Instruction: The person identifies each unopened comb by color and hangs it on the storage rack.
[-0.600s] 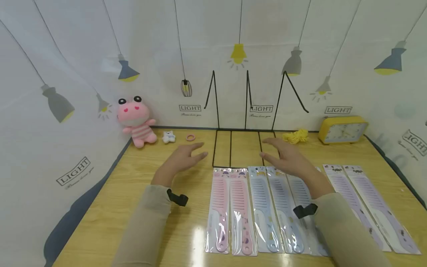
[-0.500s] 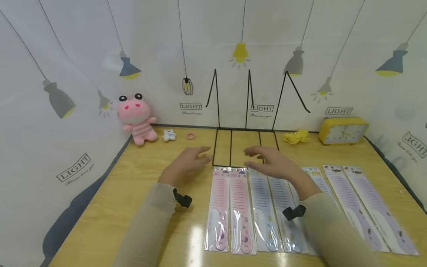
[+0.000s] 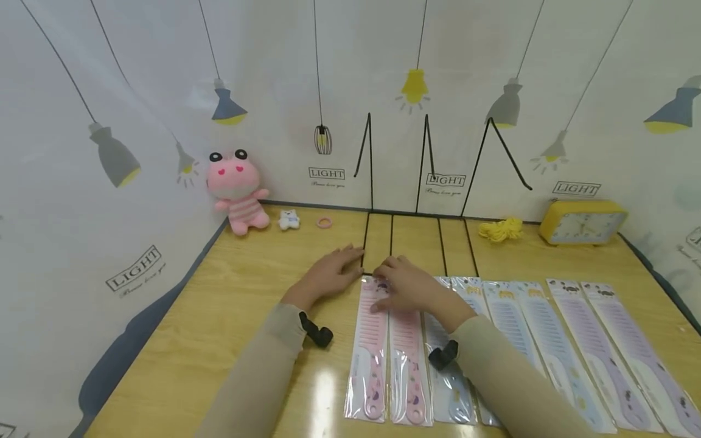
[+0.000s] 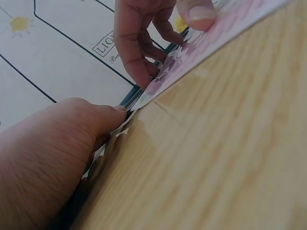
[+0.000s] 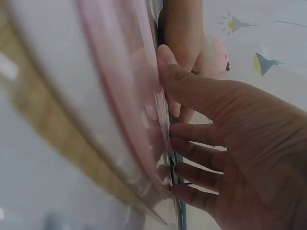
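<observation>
Two pink combs in clear packs lie side by side at the left of a row, the left pink comb (image 3: 375,389) and the second pink comb (image 3: 415,395). My right hand (image 3: 413,289) is over their upper ends, its bent fingertips and thumb touching the pack surface in the right wrist view. At the top left corner of the leftmost pack is my left hand (image 3: 328,274), thumb tip right at the edge in the left wrist view, its other fingers mostly hidden there. Behind the packs stands a black wire rack (image 3: 391,234) with upright prongs.
Several blue combs (image 3: 515,328) and two purple combs (image 3: 591,347) in packs continue the row rightward. Along the back are a pink plush toy (image 3: 241,194), a white bear figure (image 3: 289,219), a pink ring (image 3: 324,223), yellow cord (image 3: 501,230) and a yellow clock (image 3: 583,223).
My right hand has moved left and down from above the blue combs onto the pink ones. My left hand has moved slightly right and down to the leftmost pack's corner. The head view has shifted left.
</observation>
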A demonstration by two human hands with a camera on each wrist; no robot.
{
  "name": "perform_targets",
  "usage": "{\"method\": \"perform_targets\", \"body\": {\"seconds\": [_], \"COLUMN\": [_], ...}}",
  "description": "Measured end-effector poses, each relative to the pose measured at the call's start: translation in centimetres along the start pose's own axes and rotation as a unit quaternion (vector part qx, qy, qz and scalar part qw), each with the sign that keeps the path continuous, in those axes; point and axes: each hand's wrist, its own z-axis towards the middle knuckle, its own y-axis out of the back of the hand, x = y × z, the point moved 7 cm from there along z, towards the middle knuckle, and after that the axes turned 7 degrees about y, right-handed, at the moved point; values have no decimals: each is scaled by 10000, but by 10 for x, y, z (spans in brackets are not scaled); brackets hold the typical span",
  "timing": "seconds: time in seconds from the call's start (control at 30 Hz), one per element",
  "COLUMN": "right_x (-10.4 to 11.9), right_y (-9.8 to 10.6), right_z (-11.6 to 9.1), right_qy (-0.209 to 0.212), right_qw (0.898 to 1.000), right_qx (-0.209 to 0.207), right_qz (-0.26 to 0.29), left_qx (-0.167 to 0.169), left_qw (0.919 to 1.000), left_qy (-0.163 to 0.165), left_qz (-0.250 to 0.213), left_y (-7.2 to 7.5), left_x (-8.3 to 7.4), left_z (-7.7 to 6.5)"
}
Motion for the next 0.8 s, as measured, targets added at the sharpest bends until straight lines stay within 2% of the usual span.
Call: {"method": "perform_targets", "body": {"seconds": [0.17,0.4,0.57,0.63,0.7,0.8], "right_x": [-2,-3,0,0,-4,-13], "right_y": [0,0,-4,-5,-3,4], "right_z": [-4,2,5,5,4,1], "right_qy": [55,90,434,559,573,401], "right_qw": [9997,9991,9972,9948,9894,9730], "right_qx": [-91,-84,57,43,-89,-380], "right_qz": [209,398,599,853,1332,2241], "left_qx": [29,-35,2,20,8,11], "left_qw": [10000,9999,9997,9998,9998,9999], "left_qy": [-62,123,169,141,82,9], "left_qz": [-2,99,179,148,157,163], "left_y": [1,4,2,1,0,0], "left_x": [-5,-1,4,3,2,-1], "left_z": [-2,-2,-2,-2,-1,2]}}
